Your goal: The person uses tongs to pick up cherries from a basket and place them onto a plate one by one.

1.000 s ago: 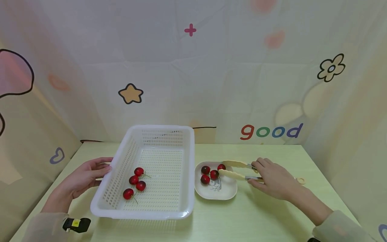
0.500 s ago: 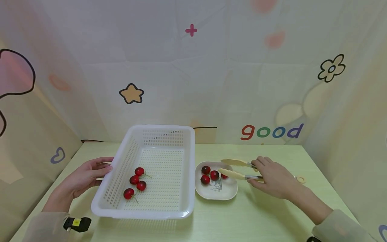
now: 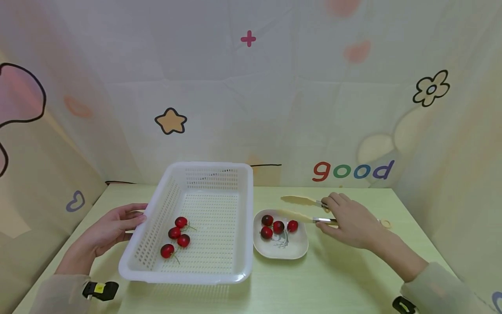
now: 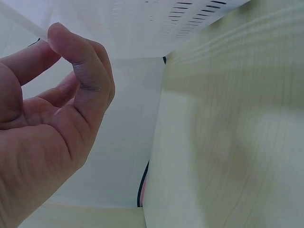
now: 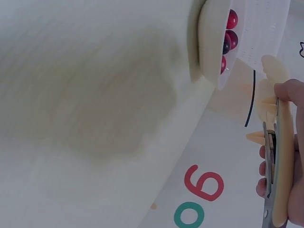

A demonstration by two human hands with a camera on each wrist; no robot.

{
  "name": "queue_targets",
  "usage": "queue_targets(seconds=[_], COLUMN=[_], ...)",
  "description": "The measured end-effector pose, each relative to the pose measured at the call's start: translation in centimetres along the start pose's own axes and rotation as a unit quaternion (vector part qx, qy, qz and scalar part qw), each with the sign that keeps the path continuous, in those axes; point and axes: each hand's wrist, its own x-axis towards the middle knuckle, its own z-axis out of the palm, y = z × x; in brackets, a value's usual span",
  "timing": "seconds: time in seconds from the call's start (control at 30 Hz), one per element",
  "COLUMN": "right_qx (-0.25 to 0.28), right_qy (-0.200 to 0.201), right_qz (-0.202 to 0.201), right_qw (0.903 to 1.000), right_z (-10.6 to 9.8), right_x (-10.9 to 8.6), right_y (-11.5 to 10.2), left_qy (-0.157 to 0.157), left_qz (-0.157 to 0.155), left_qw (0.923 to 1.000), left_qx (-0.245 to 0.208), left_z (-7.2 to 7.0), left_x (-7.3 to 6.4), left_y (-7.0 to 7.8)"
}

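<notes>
1. right of the basket (image 3: 249,213), the right hand (image 3: 354,221) grips tongs (image 3: 318,220), their tips spread wide.
2. the left hand (image 3: 111,227) pinches the basket's left rim.
3. four cherries (image 3: 174,233) lie in the basket, four more on the plate (image 3: 296,247) just right of it.
4. on the backdrop (image 3: 219,96) behind, right of the basket, colourful letters (image 3: 361,171) read "good".

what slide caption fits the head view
Left hand grips a white basket; right hand holds open tongs near a plate of cherries.
</notes>
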Motion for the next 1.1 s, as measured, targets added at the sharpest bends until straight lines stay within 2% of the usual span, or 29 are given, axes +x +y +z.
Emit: queue_targets(seconds=[0.43,0.83,1.1], right_qx=[0.01,0.012,-0.013], right_qy=[-0.01,0.005,0.001], right_qz=[0.01,-0.041,-0.07], right_qw=[0.9998,0.9991,0.9975], right_z=[-2.0,-3.0,-3.2], right_x=[2.6,5.4,7.3], right_y=[-1.2,-3.7,-5.4], left_qy=[0.0,-0.003,-0.001], left_qz=[0.002,0.003,0.003], left_qw=[1.0,1.0,1.0], left_qx=[0.001,-0.001,-0.002], left_z=[0.0,-0.1,-0.1], left_x=[0.0,0.1,0.1], left_y=[-0.1,-0.1,-0.1])
